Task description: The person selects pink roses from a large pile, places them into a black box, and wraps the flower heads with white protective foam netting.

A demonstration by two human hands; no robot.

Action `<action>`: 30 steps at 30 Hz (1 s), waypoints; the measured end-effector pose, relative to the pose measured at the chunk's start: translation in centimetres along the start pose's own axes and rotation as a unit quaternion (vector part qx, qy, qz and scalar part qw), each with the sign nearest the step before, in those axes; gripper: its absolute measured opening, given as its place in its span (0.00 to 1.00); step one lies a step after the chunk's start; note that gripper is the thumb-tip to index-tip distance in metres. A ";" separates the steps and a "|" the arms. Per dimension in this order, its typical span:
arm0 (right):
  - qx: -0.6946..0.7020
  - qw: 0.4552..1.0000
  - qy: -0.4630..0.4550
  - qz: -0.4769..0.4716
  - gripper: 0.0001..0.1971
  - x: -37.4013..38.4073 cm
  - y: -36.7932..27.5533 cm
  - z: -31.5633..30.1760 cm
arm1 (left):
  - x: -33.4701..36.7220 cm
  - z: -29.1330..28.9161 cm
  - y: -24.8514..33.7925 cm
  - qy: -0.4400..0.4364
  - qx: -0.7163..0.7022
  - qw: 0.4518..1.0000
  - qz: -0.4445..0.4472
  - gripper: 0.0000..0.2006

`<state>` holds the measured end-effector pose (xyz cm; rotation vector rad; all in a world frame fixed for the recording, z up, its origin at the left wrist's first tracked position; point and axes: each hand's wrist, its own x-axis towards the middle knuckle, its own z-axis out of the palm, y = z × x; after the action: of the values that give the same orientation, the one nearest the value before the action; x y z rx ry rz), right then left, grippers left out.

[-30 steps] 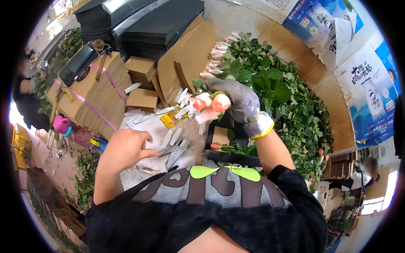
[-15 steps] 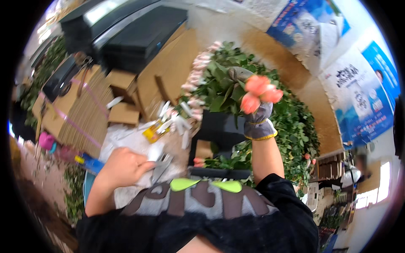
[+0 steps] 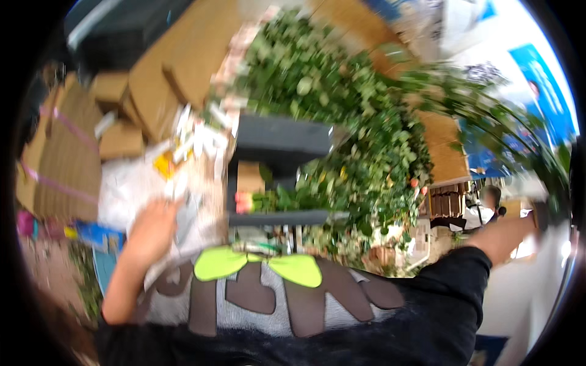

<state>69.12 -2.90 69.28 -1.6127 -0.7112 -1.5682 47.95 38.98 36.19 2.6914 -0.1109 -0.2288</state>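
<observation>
Green, leafy stems [image 3: 497,113] stretch through the air on the right side of the view, in front of the posters [image 3: 531,79], and converge on the right hand [image 3: 549,213] at the far edge. That arm is extended well out from the body; its grip appears closed on the stems, though blur and shadow hide the separate fingers.

The bare left hand [image 3: 155,229] hangs over the near left part of the worktop [image 3: 210,201], just beside some grey, blurred pieces. Whether its grip is open or closed, one cannot tell.

Between the hands stands a black box [image 3: 284,140] with a cardboard piece [image 3: 250,177] inside and pink flower heads [image 3: 245,202] near its left end, their foliage running rightward. A large heap of greenery [image 3: 366,140] spreads behind and to the right of it. White strips [image 3: 201,143] lie in a loose pile left of the box, near a yellow packet [image 3: 165,163]. Farther left is a strapped cardboard stack [image 3: 67,152].
</observation>
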 end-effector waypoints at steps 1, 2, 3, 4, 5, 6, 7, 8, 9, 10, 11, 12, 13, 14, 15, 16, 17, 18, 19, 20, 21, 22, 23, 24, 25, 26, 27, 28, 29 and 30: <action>-0.029 0.999 -0.046 -0.001 0.19 -0.7 0.4 0.0 | 1.5 0.2 0.9 0.049 0.041 0.998 0.022 0.28; -0.063 0.993 -0.101 -0.002 0.19 -1.5 -0.2 -0.6 | 4.0 0.4 1.6 0.052 0.029 0.996 0.059 0.29; -0.089 0.984 -0.155 0.003 0.19 -2.4 -0.6 -0.8 | 6.4 1.0 2.0 0.042 -0.020 0.994 0.103 0.30; -0.103 0.972 -0.213 0.013 0.19 -3.4 -1.0 -0.5 | 8.7 2.0 2.3 0.038 -0.075 0.987 0.139 0.30; -0.111 0.956 -0.270 0.025 0.19 -4.7 -1.6 -0.2 | 11.0 3.3 2.3 0.016 -0.112 0.980 0.163 0.29; -0.100 0.934 -0.340 0.047 0.19 -6.3 -1.2 0.9 | 12.4 4.8 2.5 0.002 -0.147 0.974 0.170 0.28; -0.103 0.906 -0.406 0.060 0.19 -7.4 -1.9 1.5 | 13.5 6.2 2.8 -0.017 -0.182 0.968 0.170 0.27; -0.101 0.871 -0.475 0.076 0.19 -9.2 -2.5 2.2 | 14.7 7.6 2.9 -0.031 -0.216 0.961 0.171 0.27; -0.100 0.832 -0.538 0.092 0.19 -11.0 -3.2 2.8 | 15.4 8.9 3.0 -0.046 -0.249 0.951 0.176 0.26; -0.075 0.788 -0.602 0.105 0.19 -13.3 -3.0 4.0 | 15.3 10.6 2.6 -0.044 -0.238 0.953 0.184 0.27; -0.056 0.742 -0.658 0.116 0.19 -15.4 -3.2 4.9 | 15.1 12.1 2.1 -0.045 -0.228 0.952 0.200 0.27; -0.043 0.693 -0.708 0.129 0.19 -17.6 -3.3 5.6 | 15.1 13.2 1.8 -0.048 -0.219 0.949 0.220 0.27; -0.033 0.644 -0.751 0.142 0.19 -20.0 -3.3 6.1 | 15.2 13.8 1.7 -0.054 -0.256 0.940 0.218 0.25; -0.025 0.603 -0.783 0.150 0.19 -22.4 -3.0 6.6 | 15.2 14.2 1.8 -0.049 -0.268 0.944 0.186 0.24; -0.021 0.562 -0.811 0.160 0.20 -24.7 -2.4 6.8 | 15.1 13.9 2.2 -0.046 -0.276 0.948 0.153 0.24; -0.027 0.511 -0.845 0.156 0.18 -26.6 -1.7 6.9 | 14.9 13.7 2.5 -0.040 -0.287 0.950 0.117 0.23; 0.021 0.557 -0.816 0.156 0.17 -28.0 -1.3 6.9 | 14.8 13.4 2.5 -0.027 -0.239 0.960 0.139 0.23; 0.070 0.595 -0.786 0.151 0.15 -29.2 -0.9 6.8 | 14.6 13.2 2.6 -0.016 -0.191 0.968 0.161 0.23; 0.096 0.616 -0.769 0.143 0.15 -30.6 -0.7 7.0 | 14.6 12.9 2.5 -0.008 -0.139 0.973 0.186 0.23; 0.104 0.615 -0.770 0.132 0.14 -32.1 -0.4 7.2 | 14.4 12.9 2.5 -0.002 -0.142 0.974 0.174 0.23; 0.109 0.613 -0.773 0.122 0.14 -33.4 -0.2 7.4 | 14.2 12.9 2.5 0.004 -0.145 0.976 0.164 0.23; 0.111 0.607 -0.779 0.113 0.14 -34.6 0.1 7.6 | 14.0 13.2 2.4 0.011 -0.149 0.977 0.153 0.23; 0.107 0.596 -0.789 0.107 0.13 -35.6 0.2 7.9 | 13.9 13.7 2.4 0.021 -0.175 0.972 0.154 0.22; 0.102 0.585 -0.798 0.105 0.13 -36.6 0.2 8.3 | 13.7 13.9 2.2 0.023 -0.192 0.972 0.134 0.22; 0.095 0.574 -0.807 0.101 0.13 -37.3 0.4 8.7 | 13.6 13.8 2.4 0.029 -0.209 0.970 0.116 0.22; 0.092 0.567 -0.812 0.101 0.13 -37.7 0.5 8.8 | 13.6 13.8 2.5 0.033 -0.226 0.968 0.099 0.22; 0.093 0.562 -0.816 0.096 0.12 -38.4 0.7 8.5 | 13.6 13.8 2.5 0.031 -0.210 0.972 0.105 0.22; 0.101 0.563 -0.816 0.088 0.12 -39.1 1.0 8.1 | 13.6 13.7 2.4 0.026 -0.214 0.971 0.105 0.22; 0.108 0.572 -0.811 0.067 0.12 -40.7 2.0 6.3 | 13.8 13.4 2.1 0.021 -0.222 0.968 0.118 0.22; 0.115 0.580 -0.805 0.046 0.13 -42.4 2.9 4.5 | 13.9 13.2 1.7 0.014 -0.230 0.964 0.131 0.21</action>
<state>70.25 4.14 27.19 -2.4584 -1.5106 0.5987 59.23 30.39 23.17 2.1889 -0.3564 -0.1151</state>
